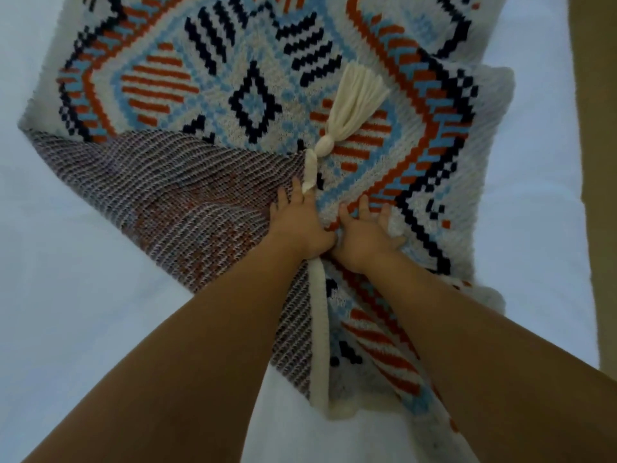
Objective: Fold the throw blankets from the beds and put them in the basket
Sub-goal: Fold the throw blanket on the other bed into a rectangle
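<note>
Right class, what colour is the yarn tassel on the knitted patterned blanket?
The yarn tassel is cream; head view.

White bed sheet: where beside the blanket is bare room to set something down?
Wide bare white bed sheet left of the patterned knitted throw blanket; narrower strip right of it. Crowded centre: left hand and right hand on the blanket.

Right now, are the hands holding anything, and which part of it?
Nothing is gripped: the left hand and right hand press flat on the blanket, near its tassel.
</note>
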{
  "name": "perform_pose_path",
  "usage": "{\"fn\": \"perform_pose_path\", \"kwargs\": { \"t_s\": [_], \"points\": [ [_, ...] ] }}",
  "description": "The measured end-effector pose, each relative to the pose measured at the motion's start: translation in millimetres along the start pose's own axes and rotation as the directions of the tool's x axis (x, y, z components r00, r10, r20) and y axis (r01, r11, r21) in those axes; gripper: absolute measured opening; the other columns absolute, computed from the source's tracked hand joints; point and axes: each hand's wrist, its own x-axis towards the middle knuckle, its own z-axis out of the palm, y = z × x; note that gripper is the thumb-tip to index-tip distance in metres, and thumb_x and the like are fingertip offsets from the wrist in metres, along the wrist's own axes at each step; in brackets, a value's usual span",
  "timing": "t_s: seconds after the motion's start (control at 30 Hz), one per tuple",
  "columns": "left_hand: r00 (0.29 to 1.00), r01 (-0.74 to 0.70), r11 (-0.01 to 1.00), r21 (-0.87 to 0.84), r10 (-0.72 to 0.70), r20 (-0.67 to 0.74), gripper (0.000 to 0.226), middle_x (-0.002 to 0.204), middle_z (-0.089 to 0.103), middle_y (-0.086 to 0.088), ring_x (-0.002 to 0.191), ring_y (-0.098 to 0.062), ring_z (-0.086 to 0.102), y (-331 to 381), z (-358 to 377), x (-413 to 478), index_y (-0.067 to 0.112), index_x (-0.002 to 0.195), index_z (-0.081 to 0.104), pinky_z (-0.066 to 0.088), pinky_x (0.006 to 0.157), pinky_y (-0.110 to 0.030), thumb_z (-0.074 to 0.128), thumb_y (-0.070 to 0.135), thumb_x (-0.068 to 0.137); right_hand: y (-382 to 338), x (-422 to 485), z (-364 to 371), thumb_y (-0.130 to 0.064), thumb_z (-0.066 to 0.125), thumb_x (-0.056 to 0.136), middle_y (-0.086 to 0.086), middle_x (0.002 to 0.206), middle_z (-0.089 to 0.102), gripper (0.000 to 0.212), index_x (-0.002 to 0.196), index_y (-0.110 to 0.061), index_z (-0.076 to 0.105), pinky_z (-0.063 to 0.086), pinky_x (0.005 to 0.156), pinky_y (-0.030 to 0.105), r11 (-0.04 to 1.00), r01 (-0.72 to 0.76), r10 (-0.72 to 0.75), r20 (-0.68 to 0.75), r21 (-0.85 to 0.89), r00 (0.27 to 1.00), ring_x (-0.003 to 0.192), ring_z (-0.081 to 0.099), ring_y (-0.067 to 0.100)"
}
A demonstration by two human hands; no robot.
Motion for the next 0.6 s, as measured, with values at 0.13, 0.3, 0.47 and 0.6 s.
{"fn": "perform_pose_path", "kwargs": {
  "t_s": [0.13, 0.3, 0.47, 0.6],
  "points": [
    [0.999, -0.034, 0.999, 0.011, 0.034, -0.042, 0.1, 0.156, -0.014, -0.011, 0.142, -0.036, -0.008, 0.8, -6.2, -6.4, 0.011, 0.147, -0.008, 0.005, 0.115, -0.047, 0.053, 0.053, 0.079, 5.3, 0.3, -5.3, -0.06, 0.048, 0.085, -0.001, 0.156, -0.022, 0.086, 0.146, -0.036, -0.007, 0.003, 0.099, 0.075, 0.999, 0.049, -0.049, -0.058, 0.001, 0.997, 0.139, -0.023, 0.038],
    [0.991, -0.071, 0.996, 0.061, 0.078, -0.111, 0.081, 0.156, -0.012, -0.014, 0.144, -0.029, -0.001, -13.1, -0.1, -54.8, 0.005, 0.147, -0.004, 0.011, 0.117, -0.042, 0.043, 0.043, 0.092, 11.9, -36.3, 28.9, -0.069, 0.017, 0.088, 0.001, 0.153, -0.028, 0.076, 0.144, -0.033, -0.019, -0.01, 0.107, 0.064, 0.986, 0.049, -0.093, -0.278, -0.16, 0.956, 0.14, -0.024, 0.031],
    [0.981, -0.063, 0.995, 0.077, 0.076, -0.179, 0.074, 0.155, -0.015, -0.014, 0.142, -0.03, 0.012, -46.4, 15.6, -116.1, 0.003, 0.146, -0.007, 0.02, 0.114, -0.037, 0.043, 0.024, 0.095, -17.8, -88.4, 79.6, -0.052, 0.011, 0.096, 0.005, 0.157, -0.015, 0.061, 0.147, -0.026, -0.011, -0.01, 0.113, 0.051, 0.994, 0.088, -0.108, -0.366, -0.069, 0.924, 0.143, -0.015, 0.028],
    [0.961, -0.077, 0.996, 0.032, 0.083, -0.264, 0.073, 0.156, -0.013, -0.012, 0.136, -0.028, 0.028, -84.0, 26.3, -166.6, 0.006, 0.147, 0.002, 0.033, 0.104, -0.034, 0.048, 0.021, 0.093, -69.0, -124.7, 116.5, -0.049, 0.014, 0.098, 0.005, 0.158, -0.01, 0.059, 0.148, -0.026, -0.006, -0.005, 0.114, 0.048, 0.99, 0.129, -0.139, -0.348, -0.054, 0.927, 0.144, -0.011, 0.029]
  ]
}}
